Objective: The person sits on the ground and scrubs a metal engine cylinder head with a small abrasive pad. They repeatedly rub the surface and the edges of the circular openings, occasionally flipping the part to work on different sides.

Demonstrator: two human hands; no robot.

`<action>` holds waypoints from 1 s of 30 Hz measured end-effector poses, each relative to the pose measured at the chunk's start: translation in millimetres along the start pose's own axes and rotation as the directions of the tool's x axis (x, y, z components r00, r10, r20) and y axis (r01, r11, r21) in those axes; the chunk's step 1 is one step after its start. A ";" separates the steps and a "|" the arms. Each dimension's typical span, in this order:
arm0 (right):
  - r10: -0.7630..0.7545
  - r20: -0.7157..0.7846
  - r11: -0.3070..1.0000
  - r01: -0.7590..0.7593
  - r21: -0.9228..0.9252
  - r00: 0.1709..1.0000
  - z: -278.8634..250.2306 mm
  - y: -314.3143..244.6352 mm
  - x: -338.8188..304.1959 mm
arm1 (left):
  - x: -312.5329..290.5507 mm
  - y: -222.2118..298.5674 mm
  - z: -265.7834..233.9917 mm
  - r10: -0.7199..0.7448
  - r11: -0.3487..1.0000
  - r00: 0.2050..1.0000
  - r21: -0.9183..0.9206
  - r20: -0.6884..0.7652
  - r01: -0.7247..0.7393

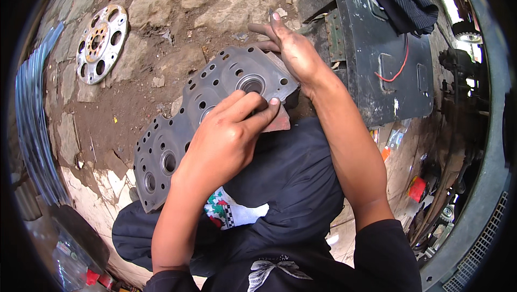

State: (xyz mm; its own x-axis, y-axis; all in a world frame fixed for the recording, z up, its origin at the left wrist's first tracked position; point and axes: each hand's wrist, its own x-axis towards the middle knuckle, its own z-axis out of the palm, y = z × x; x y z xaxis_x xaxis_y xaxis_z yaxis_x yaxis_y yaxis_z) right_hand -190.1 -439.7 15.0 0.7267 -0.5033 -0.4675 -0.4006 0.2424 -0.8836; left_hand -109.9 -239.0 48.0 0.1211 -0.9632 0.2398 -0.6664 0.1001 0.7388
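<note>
A grey metal engine cylinder head (180, 122), with round valve ports and several small bolt holes, lies slanted across and in front of my legs. My left hand (229, 130) rests on its flat face with curled fingers, the tips reaching to a ringed valve port (251, 82) near the right end. Those fingers hide whatever they may be pinching; the thumb lies by the near edge. At the far right end, my right hand (296, 49) has its fingers spread, its palm side against or close to the end of the casting. A reddish block (279, 121) shows beneath that end.
A round metal plate with holes (102, 44) lies on the stone-and-dirt ground at the far left. Clear bluish tubing (35, 109) runs along the left side. A dark metal box (377, 71) stands close by my right arm, with dark cloth (401, 1) and a red wire (401, 68) on it.
</note>
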 end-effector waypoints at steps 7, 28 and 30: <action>-0.012 -0.071 0.999 0.015 0.045 0.997 3.0 -2.0 -2.5 | 23.4 3.2 13.4 0.032 0.999 0.997 0.028 -0.067 -0.031; 0.074 -0.021 0.985 -0.069 0.157 0.997 1.9 -6.3 -4.8 | 20.2 9.5 11.1 0.005 0.991 0.999 0.133 -0.047 0.001; 0.032 -0.036 0.989 -0.026 0.146 0.999 -0.2 -2.8 -1.6 | 12.3 15.0 5.3 -0.019 0.991 1.000 0.131 -0.012 0.021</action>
State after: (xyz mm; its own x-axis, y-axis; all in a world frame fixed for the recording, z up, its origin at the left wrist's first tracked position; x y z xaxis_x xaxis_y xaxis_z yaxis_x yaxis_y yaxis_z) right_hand -190.3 -439.7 18.2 0.6931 -0.5247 -0.4942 -0.3336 0.3743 -0.8653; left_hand -122.3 -250.7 58.7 0.1427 -0.9619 0.2332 -0.7546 0.0467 0.6545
